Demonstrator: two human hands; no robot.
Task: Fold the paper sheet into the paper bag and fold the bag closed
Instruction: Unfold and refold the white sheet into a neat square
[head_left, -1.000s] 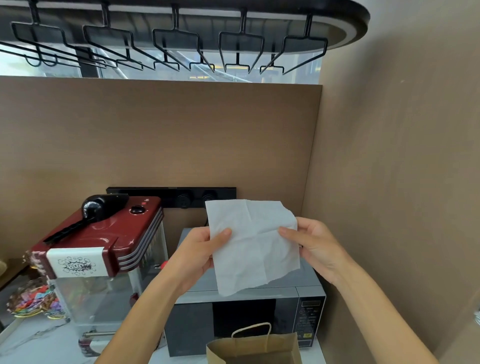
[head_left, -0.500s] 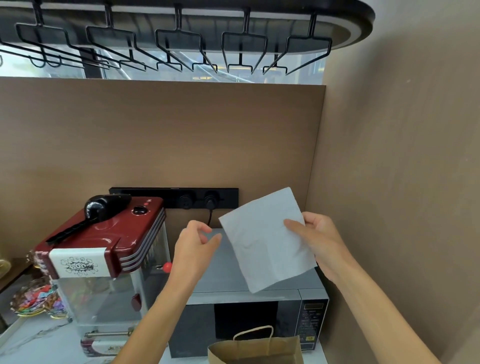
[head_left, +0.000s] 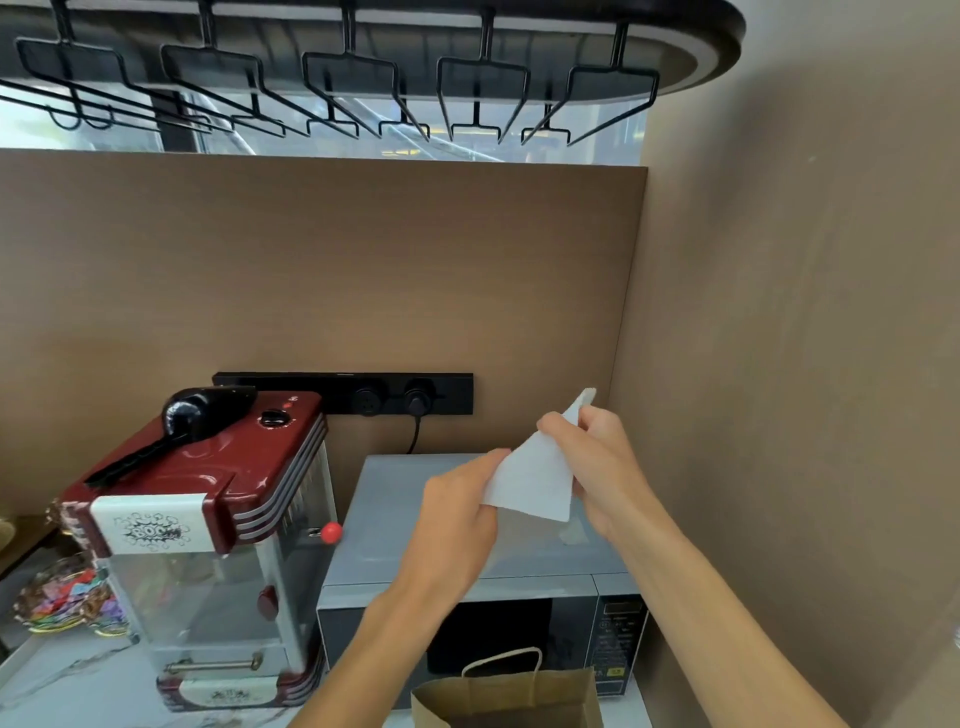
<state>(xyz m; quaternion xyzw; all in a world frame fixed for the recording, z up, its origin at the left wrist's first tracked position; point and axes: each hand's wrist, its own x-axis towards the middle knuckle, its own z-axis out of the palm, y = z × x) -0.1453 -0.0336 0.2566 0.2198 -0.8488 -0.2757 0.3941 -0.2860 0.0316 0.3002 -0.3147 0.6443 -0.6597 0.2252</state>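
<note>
A white paper sheet (head_left: 537, 475), folded into a narrow wedge, is held in the air above the microwave. My right hand (head_left: 602, 467) pinches its upper end, with a corner sticking up past the fingers. My left hand (head_left: 460, 512) grips its lower left edge. A brown paper bag (head_left: 511, 699) with a twisted handle stands upright with its mouth up at the bottom edge of the view, below both hands and in front of the microwave. Only its top part shows.
A grey microwave (head_left: 415, 519) stands under the hands against the brown wall. A red popcorn machine (head_left: 208, 519) sits to its left, with a bowl of coloured wrappers (head_left: 67, 603) further left. A black socket strip (head_left: 343, 393) and an overhead glass rack (head_left: 363, 67) are behind and above.
The flat open sheet has been folded over into a narrow wedge. My left hand let go briefly, then took hold of the sheet's lower edge again. My right hand kept its hold.
</note>
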